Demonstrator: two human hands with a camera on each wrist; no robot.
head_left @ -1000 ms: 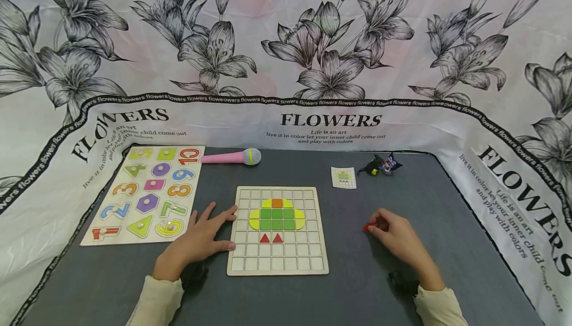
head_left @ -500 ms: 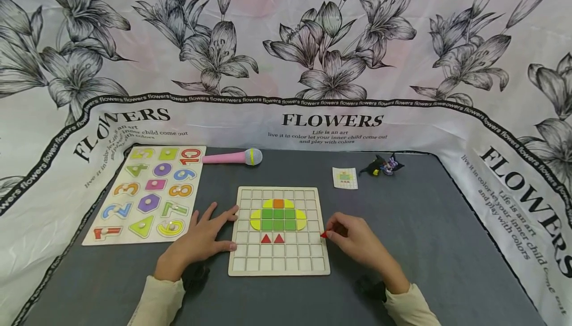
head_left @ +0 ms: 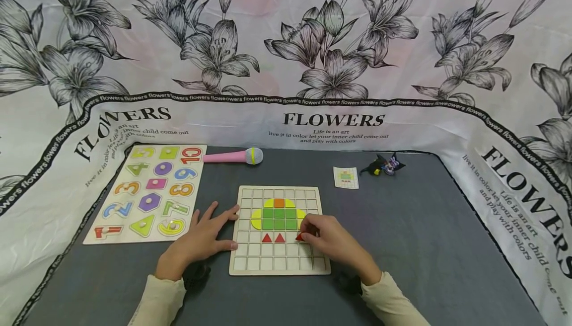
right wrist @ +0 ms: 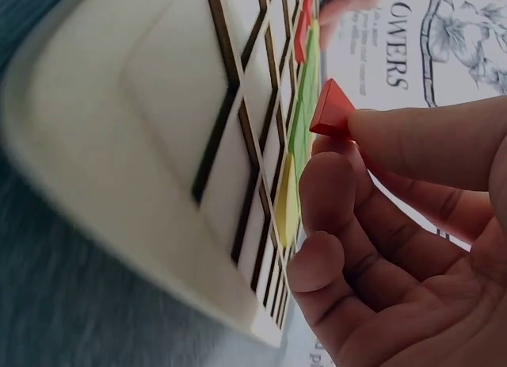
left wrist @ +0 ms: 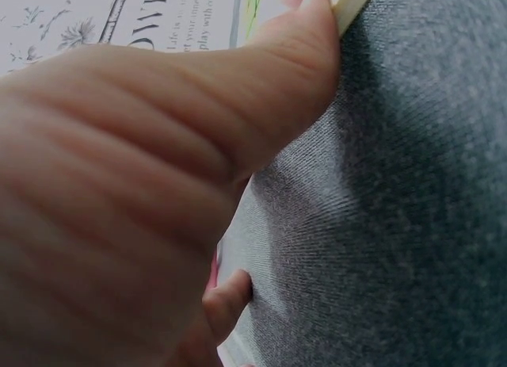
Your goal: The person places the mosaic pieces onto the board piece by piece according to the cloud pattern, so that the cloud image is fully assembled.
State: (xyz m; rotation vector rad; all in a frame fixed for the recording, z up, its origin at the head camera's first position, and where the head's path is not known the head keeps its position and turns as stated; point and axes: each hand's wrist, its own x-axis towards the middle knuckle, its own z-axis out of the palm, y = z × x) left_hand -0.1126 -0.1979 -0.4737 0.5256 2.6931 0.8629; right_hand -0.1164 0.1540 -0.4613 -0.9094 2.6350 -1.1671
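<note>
A pale wooden grid board [head_left: 280, 265] lies in the middle of the table, with green squares [head_left: 279, 218], yellow rounded pieces and one orange square [head_left: 279, 203] set in its cells. Two red triangles [head_left: 266, 238] sit in the row below the green ones. Over the board's right part, my right hand [head_left: 337, 244] pinches a red triangle tile [right wrist: 332, 109] between thumb and index finger; in the right wrist view the tile is held above the grid. My left hand [head_left: 201, 236] rests with spread fingers at the board's left edge, thumb and fingertips touching it.
A number and shape puzzle board [head_left: 145, 194] lies to the left. Behind it is a pink toy microphone [head_left: 232, 156]. A small pattern card [head_left: 346, 178] and a black and purple figure [head_left: 383, 165] lie at the back right. A flower-printed cloth [head_left: 335, 127] borders the grey table.
My right hand has moved left from the bare table to above the board, carrying the red triangle tile. The left hand has stayed at the board's edge.
</note>
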